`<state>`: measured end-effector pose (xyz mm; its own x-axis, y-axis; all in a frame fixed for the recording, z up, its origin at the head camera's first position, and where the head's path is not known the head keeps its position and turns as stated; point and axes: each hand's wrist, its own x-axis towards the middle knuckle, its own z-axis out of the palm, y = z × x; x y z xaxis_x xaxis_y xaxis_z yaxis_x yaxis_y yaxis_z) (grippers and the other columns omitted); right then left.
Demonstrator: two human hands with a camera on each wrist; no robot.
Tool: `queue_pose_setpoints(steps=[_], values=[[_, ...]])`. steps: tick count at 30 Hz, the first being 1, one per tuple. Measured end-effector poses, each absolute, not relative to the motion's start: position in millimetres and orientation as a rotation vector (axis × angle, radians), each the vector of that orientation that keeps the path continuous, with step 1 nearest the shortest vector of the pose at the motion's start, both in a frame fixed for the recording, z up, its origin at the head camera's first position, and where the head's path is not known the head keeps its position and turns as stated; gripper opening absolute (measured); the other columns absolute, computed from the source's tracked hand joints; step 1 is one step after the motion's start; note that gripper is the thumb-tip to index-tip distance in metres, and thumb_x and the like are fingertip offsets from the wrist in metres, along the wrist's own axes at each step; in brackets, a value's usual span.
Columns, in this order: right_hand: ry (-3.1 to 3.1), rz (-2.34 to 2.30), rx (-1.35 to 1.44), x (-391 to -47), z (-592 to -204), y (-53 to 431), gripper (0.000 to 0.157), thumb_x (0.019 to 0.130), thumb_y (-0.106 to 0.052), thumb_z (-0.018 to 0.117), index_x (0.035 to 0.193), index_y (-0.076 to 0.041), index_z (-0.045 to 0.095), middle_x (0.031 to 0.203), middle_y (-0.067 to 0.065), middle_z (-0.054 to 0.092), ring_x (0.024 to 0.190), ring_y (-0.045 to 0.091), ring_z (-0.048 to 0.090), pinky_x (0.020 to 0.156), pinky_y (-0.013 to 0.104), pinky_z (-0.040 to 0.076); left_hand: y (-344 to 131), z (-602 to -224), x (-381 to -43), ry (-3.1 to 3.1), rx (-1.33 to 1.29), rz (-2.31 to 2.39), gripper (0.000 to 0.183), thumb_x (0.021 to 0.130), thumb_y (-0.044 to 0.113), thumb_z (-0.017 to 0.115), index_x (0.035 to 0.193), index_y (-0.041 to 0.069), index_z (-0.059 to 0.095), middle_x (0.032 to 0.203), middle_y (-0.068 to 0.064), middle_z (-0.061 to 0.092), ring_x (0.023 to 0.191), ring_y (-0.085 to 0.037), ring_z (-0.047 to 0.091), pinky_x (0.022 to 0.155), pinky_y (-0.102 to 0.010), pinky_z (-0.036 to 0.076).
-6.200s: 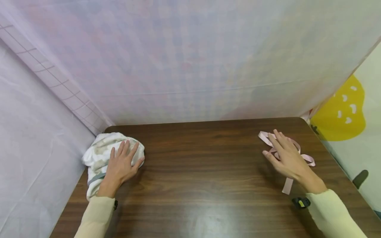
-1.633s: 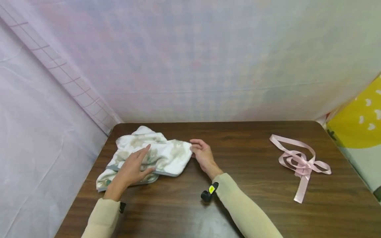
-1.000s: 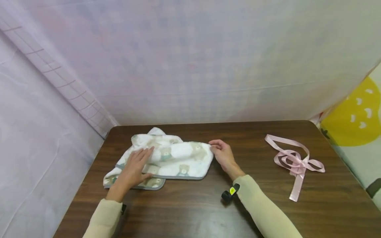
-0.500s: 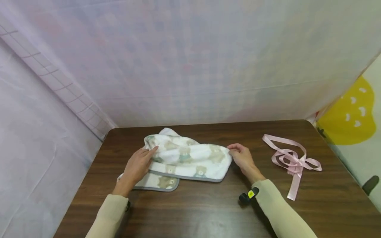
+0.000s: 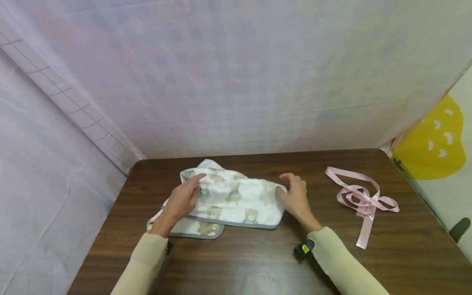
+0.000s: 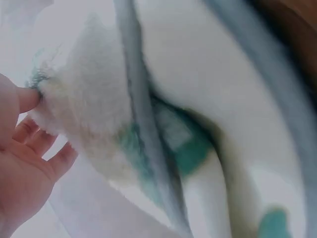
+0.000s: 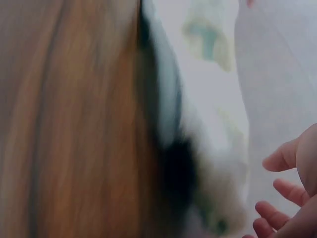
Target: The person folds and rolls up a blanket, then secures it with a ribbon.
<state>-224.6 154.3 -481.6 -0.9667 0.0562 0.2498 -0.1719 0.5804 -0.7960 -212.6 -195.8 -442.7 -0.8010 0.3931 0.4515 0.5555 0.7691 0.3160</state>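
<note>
A white plush blanket [image 5: 236, 203] with a teddy-bear print and grey edging lies loosely folded on the table, its layers uneven. My left hand [image 5: 182, 199] is at its left part; in the left wrist view the thumb [image 6: 28, 99] lies on the near side of the fluffy edge, with fingertips hidden behind the cloth. Near the blanket's right end is my right hand [image 5: 296, 200], thumb overlapping the corner. Its fingers [image 7: 270, 215] are spread and hold nothing in the right wrist view. A tangled pink ribbon [image 5: 366, 203] lies farther right.
The dark wooden table [image 5: 236, 262] reaches back to a pale curtain [image 5: 236, 82]. A white sheet [image 5: 44, 184] hangs along the left side. On the right is a wall with a yellow shape [image 5: 435, 143]. A dark strap device [image 5: 304, 248] sits at the right wrist.
From the left side, the blanket has been drawn right and spread wider. The right hand went from the ribbon to the blanket's corner, pulled it, then loosened. Over the last half second the blanket barely moved.
</note>
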Motion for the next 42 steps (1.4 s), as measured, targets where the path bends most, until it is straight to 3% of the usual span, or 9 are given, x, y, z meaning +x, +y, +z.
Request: queue_pose_setpoints(steps=[7, 13, 22, 27, 31, 36, 42], values=[[-2.455, 1.427, 0.481, -214, -466, 109, 0.028, 0.086, -0.005, 0.071, 0.112, 0.001, 0.063, 0.109, 0.018, 0.066, 0.106, 0.033, 0.06, 0.09, 0.049, 0.048, -164, -434, -217, -2.551, -0.763, -0.925, 0.046, 0.095, -0.001, 0.06, 0.14, 0.005, 0.05, 0.102, -0.014, 0.069, 0.084, -0.025, 0.067, 0.074, -0.043, 0.055], [-2.387, 1.509, 0.652, -213, -466, 77, 0.042, 0.089, -0.012, 0.073, 0.126, -0.001, 0.057, 0.126, 0.016, 0.062, 0.119, 0.032, 0.058, 0.1, 0.051, 0.045, -137, -432, -221, -2.502, -0.87, -1.054, 0.046, 0.094, 0.002, 0.063, 0.138, 0.005, 0.05, 0.102, -0.014, 0.07, 0.087, -0.026, 0.068, 0.074, -0.042, 0.054], [-2.278, 1.696, 0.464, -219, -475, 69, 0.011, 0.09, -0.005, 0.07, 0.101, -0.005, 0.065, 0.1, 0.012, 0.068, 0.101, 0.028, 0.064, 0.096, 0.047, 0.048, -131, -436, -214, -2.529, -0.899, -1.072, 0.052, 0.091, 0.005, 0.069, 0.139, 0.004, 0.049, 0.105, -0.013, 0.069, 0.098, -0.026, 0.067, 0.086, -0.042, 0.054], [-2.175, 1.851, 0.453, -221, -473, 73, 0.016, 0.091, 0.005, 0.064, 0.106, 0.003, 0.058, 0.098, 0.018, 0.061, 0.093, 0.026, 0.062, 0.088, 0.033, 0.052, -149, -435, -208, -2.572, -0.847, -1.097, 0.056, 0.091, 0.009, 0.07, 0.142, 0.003, 0.046, 0.109, -0.014, 0.066, 0.105, -0.028, 0.065, 0.093, -0.043, 0.053], [-2.128, 1.957, 0.337, -224, -470, 80, 0.018, 0.091, 0.009, 0.059, 0.109, 0.006, 0.055, 0.097, 0.017, 0.058, 0.089, 0.015, 0.058, 0.072, 0.018, 0.049, -169, -437, -201, -2.623, -0.794, -1.07, 0.06, 0.09, 0.011, 0.071, 0.143, 0.003, 0.045, 0.113, -0.014, 0.065, 0.11, -0.03, 0.063, 0.095, -0.047, 0.051], [-2.164, 1.974, 0.102, -228, -467, 95, 0.019, 0.091, 0.007, 0.057, 0.11, 0.004, 0.055, 0.099, 0.015, 0.058, 0.072, 0.006, 0.053, 0.059, 0.017, 0.041, -191, -445, -194, -2.723, -0.8, -1.056, 0.066, 0.088, 0.01, 0.075, 0.145, 0.001, 0.042, 0.115, -0.016, 0.066, 0.112, -0.033, 0.062, 0.096, -0.051, 0.049], [-2.203, 1.97, -0.154, -234, -471, 111, 0.016, 0.092, 0.003, 0.057, 0.108, 0.002, 0.055, 0.099, 0.016, 0.063, 0.08, 0.006, 0.053, 0.066, 0.018, 0.042, -203, -455, -191, -2.85, -0.918, -1.033, 0.073, 0.089, 0.01, 0.074, 0.15, 0.002, 0.035, 0.127, -0.017, 0.065, 0.124, -0.038, 0.056, 0.103, -0.055, 0.043]])
